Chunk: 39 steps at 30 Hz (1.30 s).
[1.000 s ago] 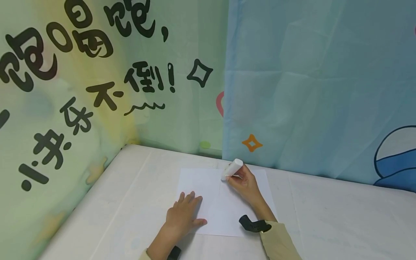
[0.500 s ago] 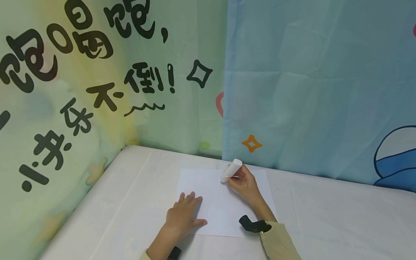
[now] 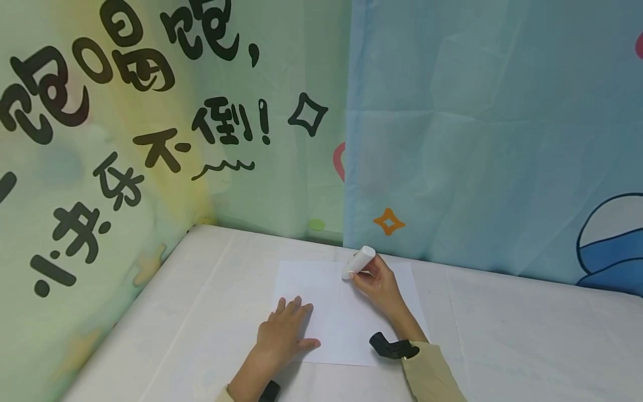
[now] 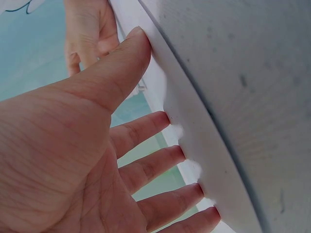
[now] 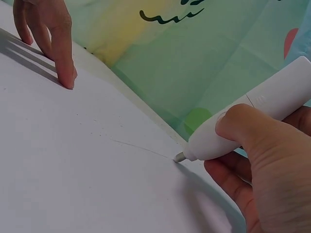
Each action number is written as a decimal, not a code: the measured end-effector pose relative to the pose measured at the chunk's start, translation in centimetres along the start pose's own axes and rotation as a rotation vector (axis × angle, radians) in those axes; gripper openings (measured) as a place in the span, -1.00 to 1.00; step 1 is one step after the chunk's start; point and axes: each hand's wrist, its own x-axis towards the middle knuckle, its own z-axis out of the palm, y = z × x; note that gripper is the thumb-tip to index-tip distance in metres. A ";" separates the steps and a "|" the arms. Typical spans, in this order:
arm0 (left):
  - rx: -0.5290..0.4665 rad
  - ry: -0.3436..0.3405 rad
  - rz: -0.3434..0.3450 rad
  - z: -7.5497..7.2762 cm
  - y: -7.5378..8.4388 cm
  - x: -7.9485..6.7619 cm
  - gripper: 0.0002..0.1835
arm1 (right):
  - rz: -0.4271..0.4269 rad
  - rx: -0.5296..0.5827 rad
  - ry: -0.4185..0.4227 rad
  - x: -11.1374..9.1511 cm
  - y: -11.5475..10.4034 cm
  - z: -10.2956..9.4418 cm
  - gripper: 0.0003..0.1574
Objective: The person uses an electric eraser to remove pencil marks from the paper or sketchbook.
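Note:
My right hand point(image 3: 380, 286) grips a thick white electric eraser point(image 3: 360, 261), tilted over a sheet of white paper point(image 3: 329, 340). In the right wrist view the thumb lies on the side of the eraser's body point(image 5: 274, 92). Its narrow grey tip point(image 5: 180, 157) meets the paper at the end of a faint grey line point(image 5: 141, 146). Dark crumbs point(image 5: 99, 127) are scattered beside that line. My left hand point(image 3: 282, 332) rests on the left part of the sheet, fingers spread. The left wrist view shows its fingertips point(image 4: 175, 153) pressing on the paper.
A white cloth point(image 3: 201, 329) covers the table beneath the sheet. Behind rise a green printed curtain point(image 3: 281, 195) with black lettering and a blue curtain point(image 3: 477, 167). Black straps with camera mounts point(image 3: 394, 347) sit at the wrists.
The electric eraser's tip makes a tiny shift toward me and back, staying at the same spot on the paper. My left hand holds its place.

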 end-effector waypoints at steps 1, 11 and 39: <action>0.001 -0.001 -0.001 0.0 0.0 0.0 -0.28 | -0.002 -0.002 0.000 0.0 0.0 0.0 -0.40; 0.004 -0.012 -0.009 -0.2 0.1 0.0 -0.27 | -0.036 0.011 -0.010 0.0 0.1 0.1 -0.40; -0.020 -0.015 -0.016 -0.2 0.1 0.0 -0.27 | -0.035 0.018 -0.045 0.0 -0.1 0.1 -0.40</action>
